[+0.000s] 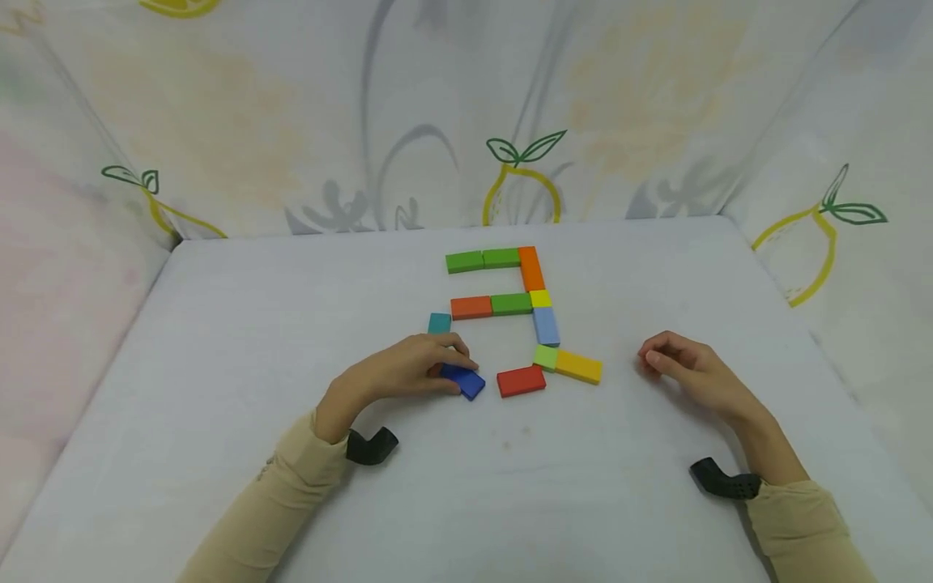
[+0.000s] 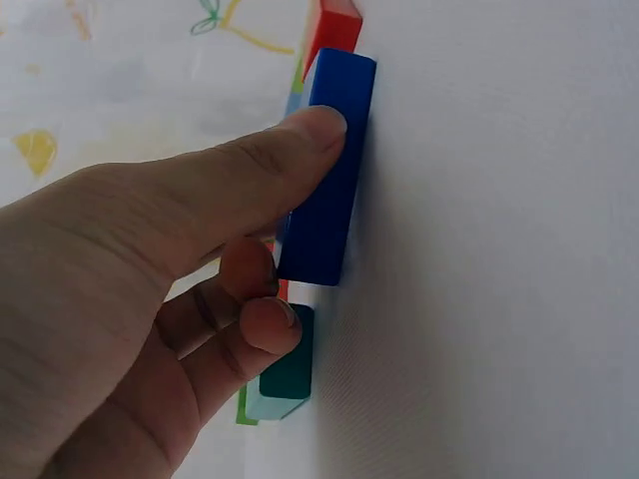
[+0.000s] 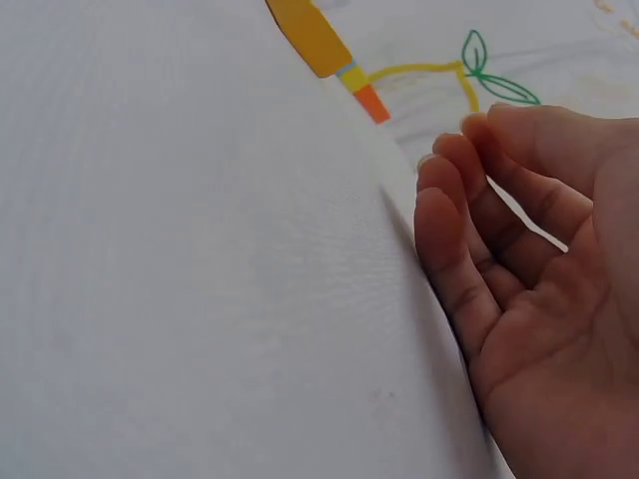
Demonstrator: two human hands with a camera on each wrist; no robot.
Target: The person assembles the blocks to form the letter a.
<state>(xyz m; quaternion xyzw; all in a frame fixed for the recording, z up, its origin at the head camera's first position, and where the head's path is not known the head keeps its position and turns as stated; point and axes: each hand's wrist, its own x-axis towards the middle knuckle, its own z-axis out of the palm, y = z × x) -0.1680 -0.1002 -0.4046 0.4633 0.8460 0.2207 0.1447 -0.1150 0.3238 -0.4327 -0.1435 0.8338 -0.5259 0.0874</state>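
My left hand [image 1: 408,368] pinches a dark blue block [image 1: 466,380] between thumb and fingers, low over the white table. In the left wrist view the thumb presses the long side of that blue block [image 2: 334,190]. Just beyond the hand lies a teal block [image 1: 440,323], partly covered by the fingers in the head view. A red block [image 1: 521,381] lies a short gap to the right of the blue one. My right hand [image 1: 688,368] rests on the table with loosely curled fingers, holding nothing, to the right of a yellow block [image 1: 579,367].
Two green blocks [image 1: 501,258] and an orange block [image 1: 532,269] form the far edge of a laid-out figure. Nearer are an orange-red block [image 1: 471,308], another green block [image 1: 512,304], a small yellow block [image 1: 540,299], a light blue block [image 1: 547,326] and a lime block [image 1: 545,357].
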